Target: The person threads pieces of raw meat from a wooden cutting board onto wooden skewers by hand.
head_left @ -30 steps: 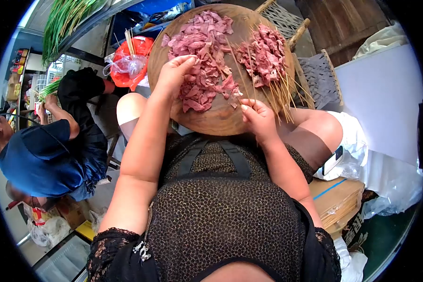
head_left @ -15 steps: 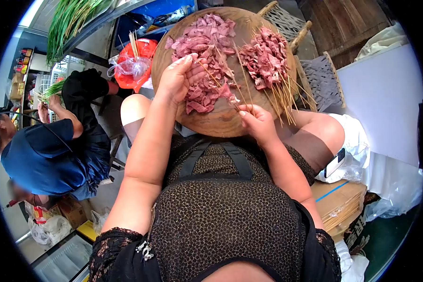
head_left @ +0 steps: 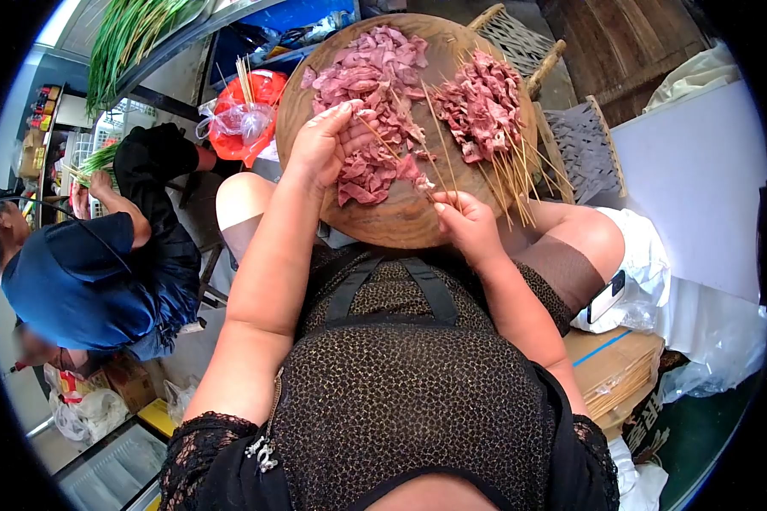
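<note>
My left hand point(head_left: 324, 145) is over the left part of a round wooden board point(head_left: 379, 232), palm turned inward and fingers curled. Its thumb and forefinger pinch what looks like a small piece of meat at the tip of a bamboo skewer point(head_left: 388, 148). Closed on that skewer's lower end is my right hand point(head_left: 469, 223), at the board's near edge. A few pieces of meat point(head_left: 409, 169) sit on the skewer close to the right fingers. Beneath and beyond the hands spreads a pile of sliced raw meat point(head_left: 375, 64). Bare skewers point(head_left: 437, 128) slant towards my right hand.
Loaded meat skewers point(head_left: 483, 102) are heaped on the board's right side, sticks pointing towards me. A red bag point(head_left: 245, 119) with upright skewers stands left of the board. A woven stool point(head_left: 584, 145) is at the right. Another person point(head_left: 85, 281) sits at the left, handling green stalks.
My left thumb and fingers have shifted slightly near the skewer's tip. My right hand and the meat piles look almost the same.
</note>
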### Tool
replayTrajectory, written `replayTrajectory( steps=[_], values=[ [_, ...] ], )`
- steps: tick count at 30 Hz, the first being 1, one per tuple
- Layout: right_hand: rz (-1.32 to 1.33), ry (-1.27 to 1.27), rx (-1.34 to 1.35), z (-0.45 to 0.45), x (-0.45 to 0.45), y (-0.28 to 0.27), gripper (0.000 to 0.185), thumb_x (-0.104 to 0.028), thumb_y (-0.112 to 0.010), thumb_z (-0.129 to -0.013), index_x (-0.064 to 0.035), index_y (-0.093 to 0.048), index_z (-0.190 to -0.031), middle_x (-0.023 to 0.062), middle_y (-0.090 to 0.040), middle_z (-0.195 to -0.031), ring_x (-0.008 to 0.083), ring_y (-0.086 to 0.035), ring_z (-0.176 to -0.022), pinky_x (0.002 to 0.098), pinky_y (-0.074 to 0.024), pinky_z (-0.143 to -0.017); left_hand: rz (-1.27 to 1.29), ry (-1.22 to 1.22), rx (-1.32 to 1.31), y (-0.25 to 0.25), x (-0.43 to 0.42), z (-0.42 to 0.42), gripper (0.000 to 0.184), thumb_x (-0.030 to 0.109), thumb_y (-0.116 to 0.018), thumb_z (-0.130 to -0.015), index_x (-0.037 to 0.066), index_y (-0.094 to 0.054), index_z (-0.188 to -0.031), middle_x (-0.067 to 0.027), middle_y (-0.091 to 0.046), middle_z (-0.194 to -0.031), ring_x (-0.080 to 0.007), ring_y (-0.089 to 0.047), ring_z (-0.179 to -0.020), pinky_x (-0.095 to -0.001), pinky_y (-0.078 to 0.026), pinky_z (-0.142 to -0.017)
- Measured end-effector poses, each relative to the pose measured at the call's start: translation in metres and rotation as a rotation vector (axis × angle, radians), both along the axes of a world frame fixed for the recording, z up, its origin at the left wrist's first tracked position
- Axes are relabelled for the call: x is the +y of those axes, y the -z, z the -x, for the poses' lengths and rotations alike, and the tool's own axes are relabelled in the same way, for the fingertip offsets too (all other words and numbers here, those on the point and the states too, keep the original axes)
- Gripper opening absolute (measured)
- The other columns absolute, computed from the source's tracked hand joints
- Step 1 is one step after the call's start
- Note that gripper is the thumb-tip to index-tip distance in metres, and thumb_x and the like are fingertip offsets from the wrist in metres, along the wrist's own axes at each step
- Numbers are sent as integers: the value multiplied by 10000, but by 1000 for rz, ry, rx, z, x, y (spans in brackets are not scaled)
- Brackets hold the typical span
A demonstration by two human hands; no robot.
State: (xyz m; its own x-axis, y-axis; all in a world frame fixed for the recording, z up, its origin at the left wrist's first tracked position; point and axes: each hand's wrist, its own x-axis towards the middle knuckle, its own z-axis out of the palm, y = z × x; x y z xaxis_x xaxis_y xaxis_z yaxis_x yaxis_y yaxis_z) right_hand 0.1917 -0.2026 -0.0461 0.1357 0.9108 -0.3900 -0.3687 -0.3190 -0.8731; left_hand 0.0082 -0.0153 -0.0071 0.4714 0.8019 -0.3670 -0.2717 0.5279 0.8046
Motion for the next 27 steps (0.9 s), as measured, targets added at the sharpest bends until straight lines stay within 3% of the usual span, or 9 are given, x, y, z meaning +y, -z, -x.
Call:
replayTrajectory(
  steps=[16,27],
  values=[
    [1,42,-18,0,-2,-7,177,-97,-575,-844,-17,-589,-1001,-36,-524,-684,39,-459,-575,183,-385,-533,21,-151,-3,8,4,1,261,140,-453,-917,-10,-490,-1127,-140,-588,-1062,-257,-590,-978,-362,-501,-850],
    [4,14,-20,0,-1,1,176,-94,-577,-840,-13,-591,-995,-36,-521,-675,42,-460,-573,182,-383,-535,40,-22,-38,2,-2,-3,268,186,-443,-925,-4,-513,-1101,-151,-604,-1036,-245,-604,-955,-366,-507,-829]
  ],
)
